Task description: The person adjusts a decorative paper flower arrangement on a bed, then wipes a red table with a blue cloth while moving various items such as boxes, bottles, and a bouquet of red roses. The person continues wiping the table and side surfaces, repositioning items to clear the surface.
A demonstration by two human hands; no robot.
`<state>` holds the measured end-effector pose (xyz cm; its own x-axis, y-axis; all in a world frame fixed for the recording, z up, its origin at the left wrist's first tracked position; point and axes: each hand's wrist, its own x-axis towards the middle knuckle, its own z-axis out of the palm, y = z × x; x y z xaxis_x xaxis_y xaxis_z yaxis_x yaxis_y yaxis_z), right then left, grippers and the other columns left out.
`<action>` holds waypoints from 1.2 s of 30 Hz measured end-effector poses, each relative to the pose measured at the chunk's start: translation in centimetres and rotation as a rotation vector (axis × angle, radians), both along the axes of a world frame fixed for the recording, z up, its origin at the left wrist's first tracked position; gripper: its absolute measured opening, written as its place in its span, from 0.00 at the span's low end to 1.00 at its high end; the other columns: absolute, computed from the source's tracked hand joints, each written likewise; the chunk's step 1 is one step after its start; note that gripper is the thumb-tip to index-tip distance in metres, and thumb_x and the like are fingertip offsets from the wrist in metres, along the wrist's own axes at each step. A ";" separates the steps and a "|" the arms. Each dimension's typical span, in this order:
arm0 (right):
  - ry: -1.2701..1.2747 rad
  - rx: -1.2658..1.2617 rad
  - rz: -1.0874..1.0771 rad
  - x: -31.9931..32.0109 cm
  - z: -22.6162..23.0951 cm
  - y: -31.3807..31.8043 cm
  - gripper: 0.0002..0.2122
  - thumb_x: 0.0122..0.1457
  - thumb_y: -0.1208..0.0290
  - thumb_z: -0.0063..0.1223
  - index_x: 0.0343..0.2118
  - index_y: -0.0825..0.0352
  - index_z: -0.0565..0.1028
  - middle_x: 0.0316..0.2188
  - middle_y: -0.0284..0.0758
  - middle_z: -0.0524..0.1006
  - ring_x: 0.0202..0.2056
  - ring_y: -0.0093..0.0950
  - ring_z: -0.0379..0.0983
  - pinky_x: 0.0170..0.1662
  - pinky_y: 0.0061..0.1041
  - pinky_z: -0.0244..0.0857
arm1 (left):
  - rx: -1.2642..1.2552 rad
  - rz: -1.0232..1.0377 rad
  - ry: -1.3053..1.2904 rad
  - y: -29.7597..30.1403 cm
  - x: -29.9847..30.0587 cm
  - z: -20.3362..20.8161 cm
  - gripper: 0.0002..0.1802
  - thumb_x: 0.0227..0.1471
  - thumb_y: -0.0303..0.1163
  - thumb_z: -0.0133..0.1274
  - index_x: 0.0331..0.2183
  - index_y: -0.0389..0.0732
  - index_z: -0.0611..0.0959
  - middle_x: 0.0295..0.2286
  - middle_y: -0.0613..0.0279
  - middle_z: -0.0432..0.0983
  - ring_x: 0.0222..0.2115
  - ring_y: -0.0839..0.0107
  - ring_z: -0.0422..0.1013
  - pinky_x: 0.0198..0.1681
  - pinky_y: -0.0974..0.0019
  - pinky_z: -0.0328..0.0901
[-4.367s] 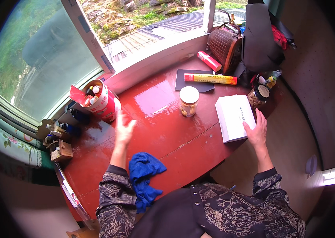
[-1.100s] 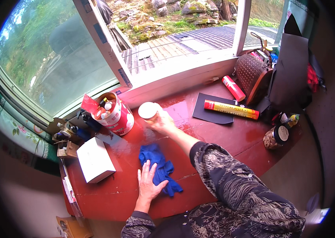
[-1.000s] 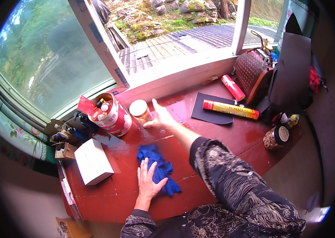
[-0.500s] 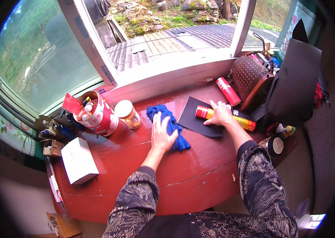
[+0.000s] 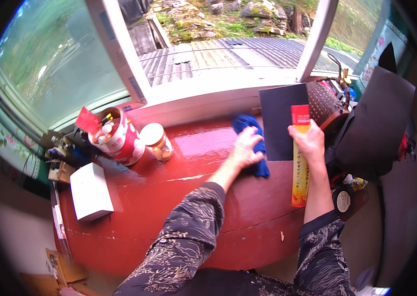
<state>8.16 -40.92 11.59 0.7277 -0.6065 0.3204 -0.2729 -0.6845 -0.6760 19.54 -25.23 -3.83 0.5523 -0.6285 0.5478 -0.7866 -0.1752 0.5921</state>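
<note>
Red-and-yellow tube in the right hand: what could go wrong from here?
The red-and-yellow tube could slip or pivot: the right hand grips its upper half, with the lower end free.
The black sheet beside it might slip or bend; whether that hand also holds it is unclear.
The left hand, on the blue cloth close to that sheet, could snag its edge if it moves right.

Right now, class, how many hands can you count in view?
2: the left hand on the blue cloth, the right hand around the red-and-yellow tube. Neither is fully hidden.
</note>
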 end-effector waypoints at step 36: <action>0.477 -0.448 0.063 15.4 -12.9 -2.2 0.15 0.52 0.60 0.54 0.37 0.65 0.77 0.34 0.49 0.77 0.39 0.47 0.75 0.44 0.42 0.69 | 0.156 0.467 0.076 3.7 -3.8 1.5 0.31 0.36 0.41 0.61 0.44 0.41 0.73 0.57 0.43 0.54 0.60 0.48 0.49 0.63 0.48 0.47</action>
